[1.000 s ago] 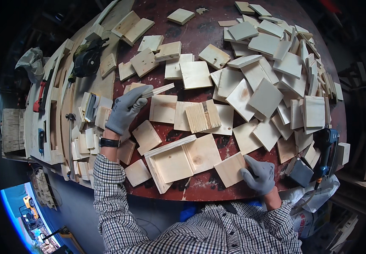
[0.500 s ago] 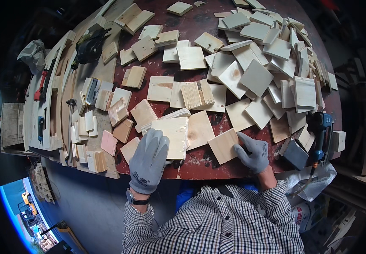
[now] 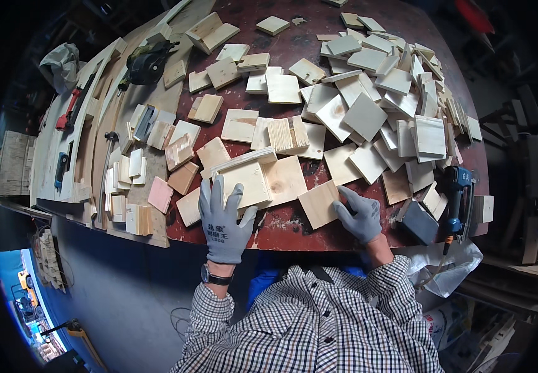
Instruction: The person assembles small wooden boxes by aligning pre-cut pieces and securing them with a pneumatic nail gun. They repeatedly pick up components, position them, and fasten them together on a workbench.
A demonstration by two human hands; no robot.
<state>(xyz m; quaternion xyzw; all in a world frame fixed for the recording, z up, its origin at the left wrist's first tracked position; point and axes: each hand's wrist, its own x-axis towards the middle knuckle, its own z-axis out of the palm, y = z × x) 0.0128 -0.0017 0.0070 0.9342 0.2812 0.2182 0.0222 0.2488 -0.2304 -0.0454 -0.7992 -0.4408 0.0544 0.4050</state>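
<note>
A pale board point(image 3: 253, 179) lies on a red worktop point(image 3: 284, 231) just beyond the left grip point(image 3: 225, 224), gloved fingers fanned wide over its corner; a square panel point(image 3: 317, 205) meets the right grip point(image 3: 362, 216), thumb and forefinger parted at its edge.

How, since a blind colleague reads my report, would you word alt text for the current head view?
A person's gloved left hand, fingers spread, is at a pale board on a dark red table; the gloved right hand is at the right edge of a square board. Many loose wooden pieces lie beyond, heaped toward the upper right.
</note>
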